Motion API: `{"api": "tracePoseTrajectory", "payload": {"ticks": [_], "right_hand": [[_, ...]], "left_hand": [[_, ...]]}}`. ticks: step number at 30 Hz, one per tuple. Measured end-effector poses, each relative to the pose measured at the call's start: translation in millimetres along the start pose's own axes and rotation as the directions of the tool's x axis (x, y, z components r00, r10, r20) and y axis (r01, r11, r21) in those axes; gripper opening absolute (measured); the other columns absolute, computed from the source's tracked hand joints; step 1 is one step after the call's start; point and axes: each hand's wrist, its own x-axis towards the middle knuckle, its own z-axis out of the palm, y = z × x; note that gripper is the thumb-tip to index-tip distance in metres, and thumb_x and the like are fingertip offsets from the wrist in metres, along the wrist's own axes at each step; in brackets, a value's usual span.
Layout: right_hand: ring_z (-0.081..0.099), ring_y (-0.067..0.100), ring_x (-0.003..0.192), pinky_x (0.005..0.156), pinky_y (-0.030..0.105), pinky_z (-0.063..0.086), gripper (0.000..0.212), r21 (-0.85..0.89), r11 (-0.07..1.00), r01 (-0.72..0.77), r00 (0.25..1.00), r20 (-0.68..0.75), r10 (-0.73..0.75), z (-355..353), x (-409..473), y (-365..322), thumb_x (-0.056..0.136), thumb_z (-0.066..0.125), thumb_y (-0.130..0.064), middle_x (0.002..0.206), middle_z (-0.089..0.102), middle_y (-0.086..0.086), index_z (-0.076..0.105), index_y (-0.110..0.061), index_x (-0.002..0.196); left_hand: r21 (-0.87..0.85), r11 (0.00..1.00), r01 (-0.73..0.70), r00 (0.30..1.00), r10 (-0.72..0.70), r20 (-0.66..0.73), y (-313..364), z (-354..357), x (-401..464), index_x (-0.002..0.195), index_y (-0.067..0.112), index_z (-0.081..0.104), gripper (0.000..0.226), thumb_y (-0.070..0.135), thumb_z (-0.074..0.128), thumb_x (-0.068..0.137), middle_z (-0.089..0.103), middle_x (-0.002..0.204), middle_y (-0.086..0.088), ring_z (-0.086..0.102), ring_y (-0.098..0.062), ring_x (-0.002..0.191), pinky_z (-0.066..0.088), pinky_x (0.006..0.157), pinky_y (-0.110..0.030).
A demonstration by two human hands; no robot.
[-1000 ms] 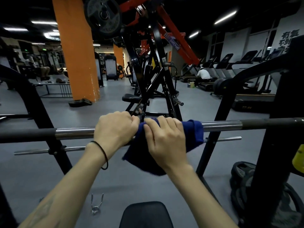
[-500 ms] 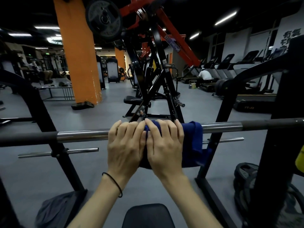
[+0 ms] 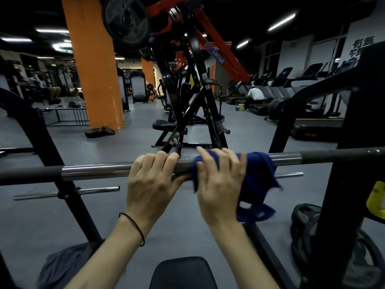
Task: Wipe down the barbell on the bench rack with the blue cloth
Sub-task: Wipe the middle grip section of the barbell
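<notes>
Right now, through the head camera, we are curling our left hand (image 3: 153, 180) bare around the barbell (image 3: 93, 171), a narrow grip that we judge is steadying the bar on the bench rack (image 3: 345, 163). Just beside it, to its right, our right hand (image 3: 220, 180) is holding the blue cloth (image 3: 257, 176) folded over the bar, fingers wrapping it so the fabric is hugging the steel all round. A short knurled stretch (image 3: 184, 162) is showing between the two grips; cloth ends are hanging below.

Gym: treadmills (image 3: 291, 80), weight plates (image 3: 126, 21), plate-loaded machine (image 3: 187, 101).
</notes>
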Motion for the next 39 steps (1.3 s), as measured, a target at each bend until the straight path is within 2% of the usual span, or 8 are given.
{"api": "tracePoseTrajectory", "payload": {"ticks": [5, 9, 13, 20, 25, 28, 34, 39], "right_hand": [[0.056, 0.031, 0.125, 0.124, 0.046, 0.026, 0.044, -0.064, 0.952, 0.300, 0.952, 0.093, -0.293, -16.8, 7.3, 36.2, 0.112, 0.040, -0.040, 0.128, 0.064, 0.009, 0.059, -0.019, 0.146], [0.053, 0.035, 0.127, 0.125, 0.046, 0.021, 0.047, -0.082, 0.986, 0.148, 0.989, 0.016, -0.147, -32.9, 13.6, 82.0, 0.112, 0.035, -0.038, 0.129, 0.061, 0.011, 0.062, -0.014, 0.142], [0.050, 0.035, 0.129, 0.126, 0.053, 0.015, 0.045, -0.039, 0.997, -0.061, 0.997, -0.055, 0.059, -10.5, 9.7, 42.1, 0.110, 0.036, -0.034, 0.126, 0.063, 0.010, 0.067, -0.014, 0.136], [0.055, 0.031, 0.116, 0.118, 0.047, 0.030, 0.046, -0.078, 0.950, 0.304, 0.952, 0.071, -0.299, -15.0, 11.1, 41.6, 0.111, 0.037, -0.039, 0.120, 0.064, 0.009, 0.061, -0.018, 0.145], [0.056, 0.035, 0.114, 0.121, 0.047, 0.024, 0.047, -0.062, 0.998, 0.029, 0.996, -0.077, -0.034, -14.2, 18.8, 62.8, 0.110, 0.034, -0.036, 0.111, 0.066, 0.009, 0.073, -0.014, 0.126], [0.054, 0.034, 0.122, 0.123, 0.055, 0.020, 0.041, 0.001, 0.999, -0.045, 0.995, -0.092, 0.045, 4.2, 8.3, 19.4, 0.108, 0.038, -0.033, 0.116, 0.066, 0.007, 0.073, -0.019, 0.124], [0.058, 0.031, 0.109, 0.110, 0.047, 0.037, 0.042, -0.084, 0.940, 0.332, 0.943, 0.042, -0.329, -15.9, 18.2, 48.3, 0.110, 0.041, -0.040, 0.113, 0.066, 0.006, 0.067, -0.020, 0.138], [0.057, 0.033, 0.103, 0.113, 0.051, 0.034, 0.040, -0.121, 0.990, 0.070, 0.992, -0.093, -0.082, -19.1, 24.9, 77.2, 0.107, 0.043, -0.033, 0.101, 0.068, 0.009, 0.078, -0.015, 0.117]], "left_hand": [[-0.027, 1.000, -0.016, 1.000, 0.016, -0.011, -3.5, -2.0, 1.6, 0.109, 0.009, 0.066, 0.045, 0.050, 0.049, 0.103, 0.061, 0.093, -0.007, 0.056, -0.031, 0.081, 0.043, 0.080, -0.042], [-0.011, 1.000, -0.022, 0.999, 0.022, -0.035, -6.3, 1.0, 2.9, 0.105, 0.010, 0.068, 0.047, 0.055, 0.058, 0.098, 0.061, 0.087, -0.005, 0.058, -0.029, 0.076, 0.044, 0.076, -0.041], [-0.023, 0.999, -0.027, 0.998, 0.026, -0.052, -6.2, 1.3, 4.8, 0.102, 0.010, 0.068, 0.049, 0.057, 0.058, 0.097, 0.061, 0.085, -0.005, 0.057, -0.029, 0.073, 0.044, 0.073, -0.040], [-0.098, 0.987, -0.127, 0.992, 0.128, 0.003, -17.0, -1.5, 14.1, 0.092, 0.011, 0.066, 0.050, 0.059, 0.055, 0.097, 0.059, 0.073, -0.002, 0.055, -0.026, 0.060, 0.043, 0.056, -0.038], [-0.130, 0.988, -0.087, 0.979, 0.109, 0.173, -19.1, -12.3, 30.5, 0.080, 0.019, 0.059, 0.055, 0.068, 0.040, 0.093, 0.056, 0.059, 0.004, 0.055, -0.024, 0.046, 0.035, 0.042, -0.028], [-0.129, 0.990, -0.061, 0.981, 0.083, 0.177, -16.3, -12.2, 25.9, 0.083, 0.018, 0.060, 0.052, 0.064, 0.041, 0.097, 0.056, 0.065, 0.003, 0.054, -0.024, 0.052, 0.037, 0.046, -0.032], [-0.070, 0.996, -0.060, 0.995, 0.065, 0.074, -8.5, -11.7, 3.8, 0.122, 0.011, 0.066, 0.046, 0.047, 0.044, 0.105, 0.061, 0.098, -0.005, 0.058, -0.028, 0.083, 0.043, 0.077, -0.042], [-0.073, 0.997, -0.005, 0.995, 0.012, 0.102, 1.9, -9.9, 4.0, 0.119, 0.011, 0.065, 0.046, 0.050, 0.053, 0.098, 0.062, 0.100, -0.004, 0.059, -0.030, 0.089, 0.046, 0.082, -0.044]]}}
